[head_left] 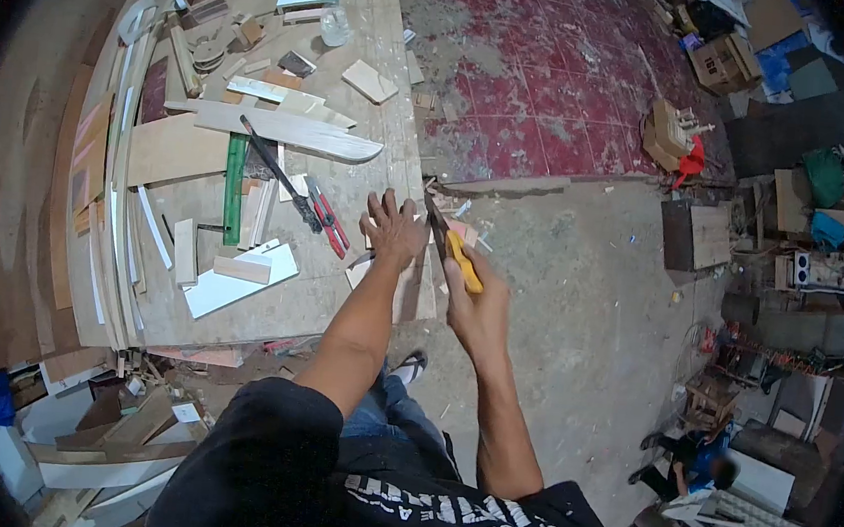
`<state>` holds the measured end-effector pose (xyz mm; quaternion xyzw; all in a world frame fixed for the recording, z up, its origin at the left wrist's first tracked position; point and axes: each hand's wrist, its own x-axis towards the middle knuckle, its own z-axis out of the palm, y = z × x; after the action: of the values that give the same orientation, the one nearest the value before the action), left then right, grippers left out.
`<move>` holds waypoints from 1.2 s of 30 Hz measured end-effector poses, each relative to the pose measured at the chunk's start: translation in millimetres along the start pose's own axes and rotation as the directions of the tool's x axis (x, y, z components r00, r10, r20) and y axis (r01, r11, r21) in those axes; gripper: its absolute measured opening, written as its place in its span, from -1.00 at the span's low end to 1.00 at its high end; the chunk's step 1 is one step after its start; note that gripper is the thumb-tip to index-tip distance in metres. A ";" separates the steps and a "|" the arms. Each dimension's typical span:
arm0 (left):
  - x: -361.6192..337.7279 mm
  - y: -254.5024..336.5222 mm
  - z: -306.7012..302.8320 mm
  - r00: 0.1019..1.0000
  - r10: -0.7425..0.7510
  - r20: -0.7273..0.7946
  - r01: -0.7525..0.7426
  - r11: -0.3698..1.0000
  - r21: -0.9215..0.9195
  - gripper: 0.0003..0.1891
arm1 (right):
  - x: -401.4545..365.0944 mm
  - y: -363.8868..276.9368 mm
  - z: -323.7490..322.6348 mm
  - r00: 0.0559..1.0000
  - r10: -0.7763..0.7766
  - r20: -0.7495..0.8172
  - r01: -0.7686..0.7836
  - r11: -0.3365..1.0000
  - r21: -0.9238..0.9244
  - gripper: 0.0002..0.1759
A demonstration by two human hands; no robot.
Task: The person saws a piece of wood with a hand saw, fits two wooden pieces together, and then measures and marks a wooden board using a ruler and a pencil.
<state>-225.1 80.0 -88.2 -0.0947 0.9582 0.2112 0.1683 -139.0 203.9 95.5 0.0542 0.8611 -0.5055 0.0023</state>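
Observation:
My right hand (479, 304) grips the yellow handle of a handsaw (463, 264); its dark blade points away from me along the table's right edge. Just left of the blade, my left hand (393, 231) lies with fingers spread, pressed down at the edge of the worktable (314, 289). Under and beside that palm is a light wooden piece (414, 293) that reaches the table's edge, partly hidden by my forearm. Close to the left hand's fingers are a red-handled tool (330, 220) and a long dark tool (284, 176).
Left on the table are a green strip-like tool (234, 192), a white board (240, 283) and a long pale shaped plank (293, 132). A clear jar (334, 27) stands farther back. Scrap wood (116, 428) is piled below left. Another person (691, 463) sits at the lower right.

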 end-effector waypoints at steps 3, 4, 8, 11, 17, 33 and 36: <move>-0.5 2.3 -9.3 0.998 -0.032 0.054 0.033 0.999 -0.012 -0.49 | 0.8 -10.1 1.8 0.999 0.049 -0.007 -0.049 0.999 -0.004 -0.54; 5.4 -0.6 -4.4 1.000 -0.010 0.018 0.010 1.000 0.023 -0.48 | 8.6 -11.1 8.2 1.000 0.021 -0.012 -0.022 0.999 -0.034 -0.54; 9.8 -5.3 1.0 1.000 0.028 -0.008 -0.028 0.999 0.038 -0.47 | 37.1 14.3 34.1 0.993 0.097 0.065 -0.093 0.993 -0.069 -0.52; 7.9 -1.2 1.8 1.000 -0.019 0.001 0.019 1.000 -0.006 -0.43 | -3.8 -9.6 0.7 0.999 0.045 0.000 -0.045 0.999 -0.017 -0.55; 7.0 -11.7 12.9 0.999 0.051 -0.012 -0.051 0.999 0.013 -0.44 | 5.4 9.4 21.2 0.984 0.159 0.074 -0.156 0.987 -0.046 -0.57; 0.6 1.5 -4.6 1.000 0.011 -0.001 -0.011 1.000 -0.011 -0.47 | 13.8 14.6 15.4 1.000 -0.012 0.003 0.012 0.999 -0.036 -0.57; -0.7 2.1 -4.9 0.999 -0.008 0.041 0.007 1.000 0.019 -0.46 | -18.8 -22.3 -9.3 0.994 0.108 0.021 -0.108 0.994 0.007 -0.56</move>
<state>-226.3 79.8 -83.0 -0.0924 0.9561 0.2036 0.1896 -122.0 199.5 120.6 0.0957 0.8548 -0.5087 0.0382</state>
